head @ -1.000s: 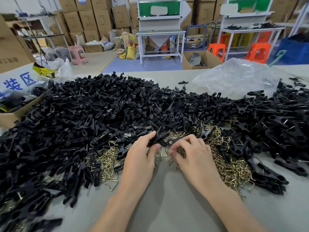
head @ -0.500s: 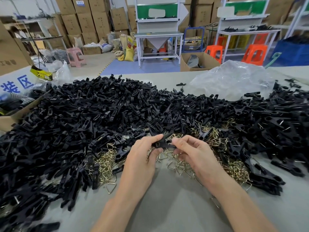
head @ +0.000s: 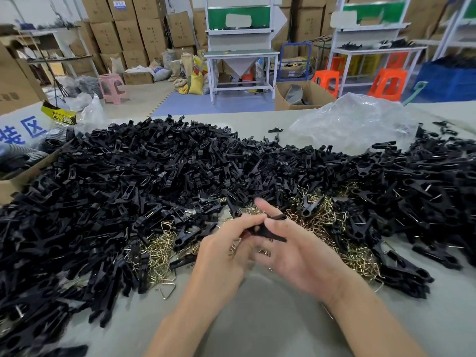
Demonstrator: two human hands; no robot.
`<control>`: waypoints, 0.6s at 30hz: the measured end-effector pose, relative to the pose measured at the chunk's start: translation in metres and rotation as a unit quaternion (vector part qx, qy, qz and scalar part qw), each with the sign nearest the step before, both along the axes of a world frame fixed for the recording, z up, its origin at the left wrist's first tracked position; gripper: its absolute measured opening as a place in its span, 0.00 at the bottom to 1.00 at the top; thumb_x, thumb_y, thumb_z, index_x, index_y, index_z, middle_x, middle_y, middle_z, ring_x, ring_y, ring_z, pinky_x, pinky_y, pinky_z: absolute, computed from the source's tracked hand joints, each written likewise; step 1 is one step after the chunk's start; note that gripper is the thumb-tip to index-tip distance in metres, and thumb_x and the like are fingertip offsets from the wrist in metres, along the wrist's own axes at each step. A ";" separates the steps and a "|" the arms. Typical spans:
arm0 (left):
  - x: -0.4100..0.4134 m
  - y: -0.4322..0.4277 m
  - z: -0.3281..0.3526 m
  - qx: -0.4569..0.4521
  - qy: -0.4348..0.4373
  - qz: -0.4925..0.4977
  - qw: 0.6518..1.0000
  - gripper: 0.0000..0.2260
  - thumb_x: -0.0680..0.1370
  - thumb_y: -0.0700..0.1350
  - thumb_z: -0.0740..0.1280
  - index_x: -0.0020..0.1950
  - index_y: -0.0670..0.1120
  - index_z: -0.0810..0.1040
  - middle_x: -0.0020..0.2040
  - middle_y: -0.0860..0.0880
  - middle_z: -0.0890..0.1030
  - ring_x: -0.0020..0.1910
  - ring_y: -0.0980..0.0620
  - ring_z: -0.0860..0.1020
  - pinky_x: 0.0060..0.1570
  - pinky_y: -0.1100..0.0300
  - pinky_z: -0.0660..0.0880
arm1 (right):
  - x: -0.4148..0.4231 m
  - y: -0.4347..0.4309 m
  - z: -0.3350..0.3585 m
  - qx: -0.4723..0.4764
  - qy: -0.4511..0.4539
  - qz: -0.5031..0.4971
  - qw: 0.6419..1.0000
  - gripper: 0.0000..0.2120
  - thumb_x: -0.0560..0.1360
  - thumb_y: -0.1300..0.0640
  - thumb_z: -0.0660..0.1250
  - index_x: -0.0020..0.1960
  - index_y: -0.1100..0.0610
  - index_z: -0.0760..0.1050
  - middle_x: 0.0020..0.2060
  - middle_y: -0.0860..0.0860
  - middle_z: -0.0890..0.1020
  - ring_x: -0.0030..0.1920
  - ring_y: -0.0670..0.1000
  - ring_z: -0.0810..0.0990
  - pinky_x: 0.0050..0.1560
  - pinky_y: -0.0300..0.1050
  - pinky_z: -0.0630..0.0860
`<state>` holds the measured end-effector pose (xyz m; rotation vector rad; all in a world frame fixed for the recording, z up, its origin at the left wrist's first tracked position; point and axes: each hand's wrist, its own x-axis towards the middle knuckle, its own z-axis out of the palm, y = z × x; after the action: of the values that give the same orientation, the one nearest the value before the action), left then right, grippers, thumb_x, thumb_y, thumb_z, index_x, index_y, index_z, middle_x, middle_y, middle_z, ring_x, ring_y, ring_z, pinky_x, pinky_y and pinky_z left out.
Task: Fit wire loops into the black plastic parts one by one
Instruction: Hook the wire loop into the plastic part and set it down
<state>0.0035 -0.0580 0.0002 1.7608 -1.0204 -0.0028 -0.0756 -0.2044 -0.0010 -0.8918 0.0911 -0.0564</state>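
My left hand [head: 226,253] pinches one black part [head: 269,234]. It lies sideways, 9 to 3 o'clock, across my right hand [head: 304,253]. Those fingers are blurry, so I cannot tell if they grip. Gold wire loops [head: 358,256] sit at 3 o'clock, just beside my right hand, the nearer one.

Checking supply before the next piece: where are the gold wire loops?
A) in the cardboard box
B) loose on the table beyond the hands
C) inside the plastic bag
B: the wire loops lie loose on the table, black plastic parts heaped round them.
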 end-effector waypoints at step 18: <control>-0.009 -0.002 -0.003 0.062 0.068 -0.062 0.994 0.39 0.77 0.35 0.70 0.67 0.79 0.65 0.58 0.73 0.79 0.65 0.68 0.75 0.65 0.55 0.76 | -0.005 0.003 -0.004 0.078 -0.069 0.139 0.985 0.29 0.78 0.50 0.73 0.75 0.56 0.69 0.63 0.64 0.68 0.64 0.60 0.75 0.68 0.58 0.72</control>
<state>-0.0050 -0.0599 -0.0032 1.7790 -1.0453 -0.2661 -0.0803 -0.2019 -0.0054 -0.7344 -0.1569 0.1473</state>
